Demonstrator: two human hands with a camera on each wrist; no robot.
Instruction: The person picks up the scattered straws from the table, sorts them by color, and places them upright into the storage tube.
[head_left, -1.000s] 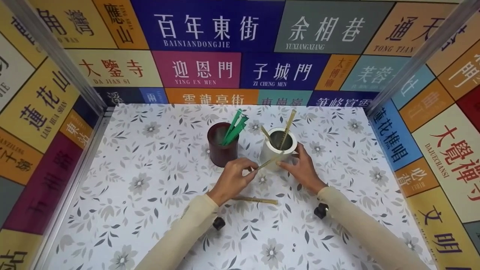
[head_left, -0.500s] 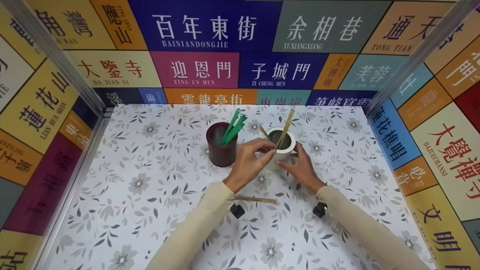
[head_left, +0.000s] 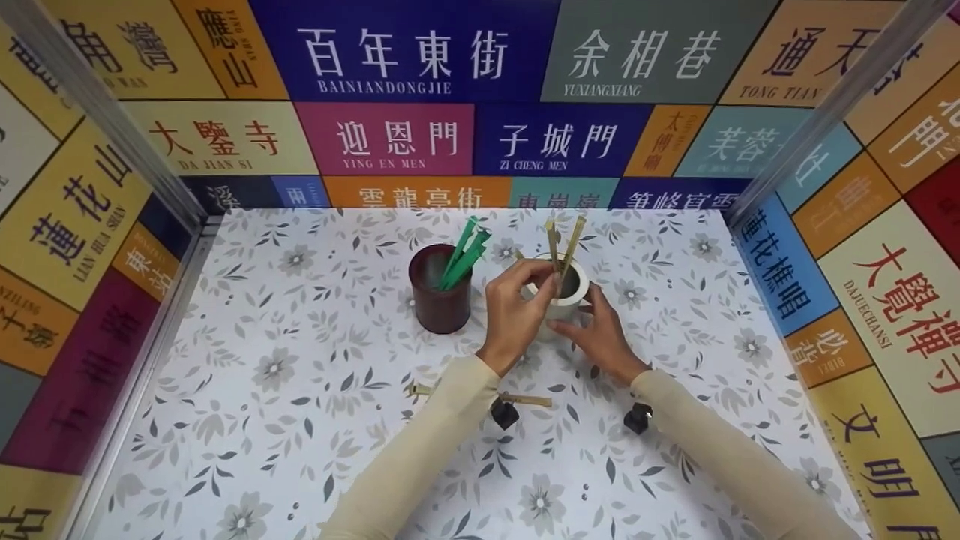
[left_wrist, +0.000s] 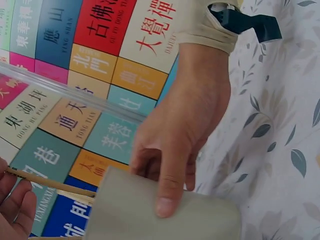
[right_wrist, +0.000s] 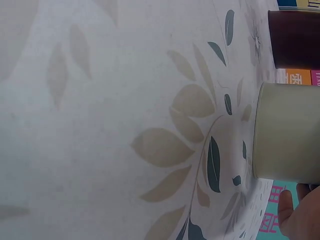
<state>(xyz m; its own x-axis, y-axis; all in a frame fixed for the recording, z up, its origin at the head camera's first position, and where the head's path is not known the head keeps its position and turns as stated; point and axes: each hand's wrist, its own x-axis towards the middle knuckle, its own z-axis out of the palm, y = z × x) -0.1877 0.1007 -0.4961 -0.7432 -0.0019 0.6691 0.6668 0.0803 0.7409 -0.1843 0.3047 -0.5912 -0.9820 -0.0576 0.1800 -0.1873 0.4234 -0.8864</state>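
Observation:
A pale cylindrical cup stands on the table, held at its side by my right hand. The left wrist view shows the right thumb lying along the wall of the cup. Over the cup's mouth, my left hand pinches a thin bamboo stick, nearly upright, its lower end hidden by the fingers and rim. Another bamboo stick leans inside the cup. Bamboo also lies on the table, one end right of the left sleeve; whether it is one stick or two cannot be seen.
Left of the pale cup stands a dark red cup holding several green strips. The table wears a floral white cloth. Panels with printed characters enclose the back and both sides.
My left hand has moved up and right to the pale cup, and its stick has swung from slanting to nearly upright. The right hand keeps its grip on the cup.

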